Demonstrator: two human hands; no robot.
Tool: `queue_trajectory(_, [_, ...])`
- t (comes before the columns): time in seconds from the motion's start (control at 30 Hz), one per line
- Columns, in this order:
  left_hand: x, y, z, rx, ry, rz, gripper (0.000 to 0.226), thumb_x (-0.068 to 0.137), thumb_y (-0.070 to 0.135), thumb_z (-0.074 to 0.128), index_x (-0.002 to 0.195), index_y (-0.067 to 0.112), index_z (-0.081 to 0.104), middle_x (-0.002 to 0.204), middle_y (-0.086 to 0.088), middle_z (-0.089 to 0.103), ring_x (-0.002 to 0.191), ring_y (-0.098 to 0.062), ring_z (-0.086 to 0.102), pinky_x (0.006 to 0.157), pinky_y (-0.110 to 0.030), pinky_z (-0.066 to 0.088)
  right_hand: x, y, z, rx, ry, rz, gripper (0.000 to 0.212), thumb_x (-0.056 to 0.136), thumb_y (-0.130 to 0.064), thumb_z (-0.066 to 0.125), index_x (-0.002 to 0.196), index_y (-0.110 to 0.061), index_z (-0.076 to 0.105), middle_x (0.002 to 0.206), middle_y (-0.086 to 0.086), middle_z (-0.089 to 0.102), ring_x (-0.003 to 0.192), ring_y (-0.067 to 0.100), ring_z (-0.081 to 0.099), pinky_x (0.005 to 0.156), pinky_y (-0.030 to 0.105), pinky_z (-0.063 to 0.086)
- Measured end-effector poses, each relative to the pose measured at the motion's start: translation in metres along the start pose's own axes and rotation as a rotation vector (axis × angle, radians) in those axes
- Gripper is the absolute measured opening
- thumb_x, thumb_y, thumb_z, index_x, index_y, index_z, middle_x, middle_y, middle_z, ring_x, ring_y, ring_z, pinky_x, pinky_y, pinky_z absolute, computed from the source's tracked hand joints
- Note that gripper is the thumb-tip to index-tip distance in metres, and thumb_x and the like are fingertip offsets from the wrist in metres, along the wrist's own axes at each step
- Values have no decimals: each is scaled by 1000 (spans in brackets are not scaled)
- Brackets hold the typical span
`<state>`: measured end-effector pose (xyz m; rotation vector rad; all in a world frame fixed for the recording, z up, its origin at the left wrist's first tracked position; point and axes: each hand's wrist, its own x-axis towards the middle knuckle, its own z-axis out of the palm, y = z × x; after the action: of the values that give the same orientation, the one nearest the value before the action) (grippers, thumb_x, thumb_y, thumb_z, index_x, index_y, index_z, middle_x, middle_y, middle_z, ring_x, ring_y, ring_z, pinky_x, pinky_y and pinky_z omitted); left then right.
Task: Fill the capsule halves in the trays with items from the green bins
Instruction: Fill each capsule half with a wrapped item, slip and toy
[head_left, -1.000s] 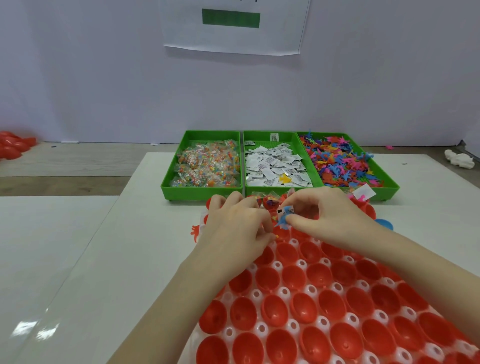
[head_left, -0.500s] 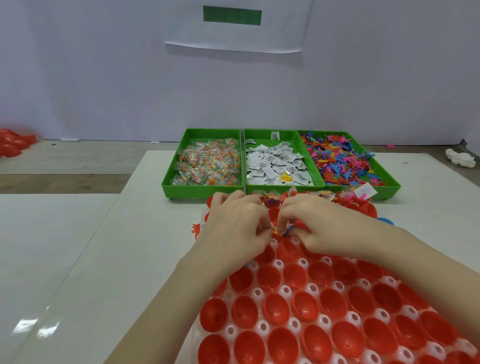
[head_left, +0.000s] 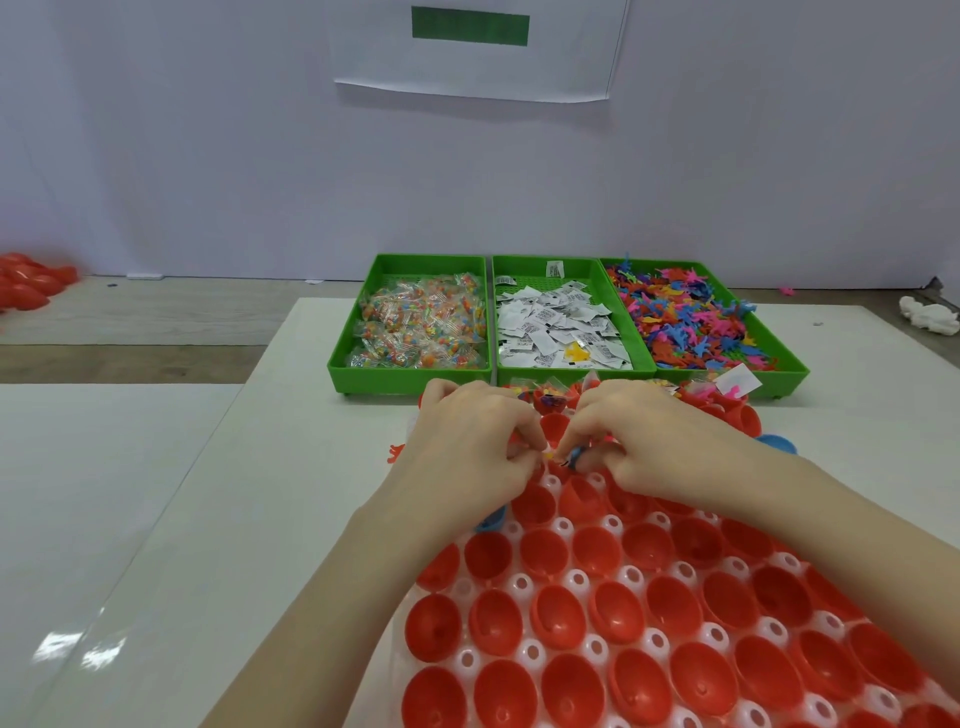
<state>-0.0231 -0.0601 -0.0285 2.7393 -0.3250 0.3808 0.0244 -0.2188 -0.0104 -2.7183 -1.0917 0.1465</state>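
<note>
The capsule halves (head_left: 597, 608), red cups seated in a white tray (head_left: 530, 652), fill the lower right of the view, from the centre down to five o'clock. Nearly every cup in the near rows shows a bare bottom; only the far row at twelve o'clock, just before the bins, holds packets and figures. Both hands meet over a cup near the tray's far edge. The left hand (head_left: 467, 447) has its fingertips curled in a tight grip on something small and yellowish; the right hand (head_left: 644, 441) pinches a small blue item (head_left: 574, 457) the same way. What exactly each piece is cannot be told.

To do this step well, I would lower the pieces right into the cup's hollow before letting go, since the cups sit touching and a loose drop may skip into a neighbour or a white hole between them. Release one hand first, then the other.

Beyond the tray at twelve o'clock stand three green bins (head_left: 410, 382) on the worktop (head_left: 291, 467): clear candy-like packets, white sachets, coloured figures.
</note>
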Motion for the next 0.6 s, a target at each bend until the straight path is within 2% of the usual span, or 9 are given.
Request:
queue_trajectory(0.07, [0,0,0,-24,-3,-2,10,83,24,63,85,31,70,91,14,63,98,-6,51,75,-25,15,3,1,-1,6,11,24,19,82,-7,66,92,-20,74,76,-15,54,68,-5,47,71,11,40])
queue_trajectory(0.17, [0,0,-1,-59,-10,-7,7,81,25,67,83,30,71,89,14,63,97,-7,53,75,-25,17,10,-1,-8,28,-22,95,11,78,-15,72,88,-20,74,77,-10,62,71,2,55,70,25,49])
queue_trajectory(0.2, [1,0,0,-65,-12,-8,6,80,25,67,83,29,71,90,13,64,97,-7,53,76,-26,18,13,-3,-11,38,-45,111,11,76,-18,74,87,-19,74,78,-6,65,72,7,57,67,25,49])
queue_trajectory(0.3, [1,0,0,-82,-8,-12,6,80,25,69,83,28,72,88,13,64,94,-9,54,76,-27,20,18,-7,-18,12,-148,120,12,77,-19,73,89,-17,73,73,-7,63,65,7,55,53,13,41])
queue_trajectory(0.37, [0,0,1,-93,-6,-12,8,80,23,68,83,28,72,88,12,64,92,-9,54,77,-27,22,19,-11,-17,-47,-172,119,14,79,-14,67,93,-14,71,78,-3,64,71,12,57,59,19,46])
queue_trajectory(0.43, [0,0,2,-86,-10,-15,10,81,22,66,84,29,72,90,10,63,93,-9,53,75,-27,20,21,-16,-11,-113,-158,123,9,80,-10,61,85,-15,66,83,2,65,75,19,58,60,27,50])
queue_trajectory(0.5, [1,1,3,-81,-19,-18,10,81,23,65,86,30,71,93,10,63,94,-9,52,73,-28,18,22,-21,-5,-190,-120,124,11,79,-7,57,72,-16,55,73,1,55,66,20,49,47,23,36])
queue_trajectory(0.53, [1,1,3,-83,-23,-21,11,81,24,65,86,30,71,93,10,63,94,-9,52,73,-28,18,22,-21,-4,-208,-93,128,11,78,-7,57,72,-16,55,70,0,52,64,21,46,45,22,30])
queue_trajectory(0.6, [2,1,2,-94,-21,-26,9,81,24,66,85,29,72,92,10,63,94,-10,53,76,-28,21,22,-19,-7,-173,-47,146,9,76,-9,63,82,-14,67,70,0,57,66,22,53,47,22,37])
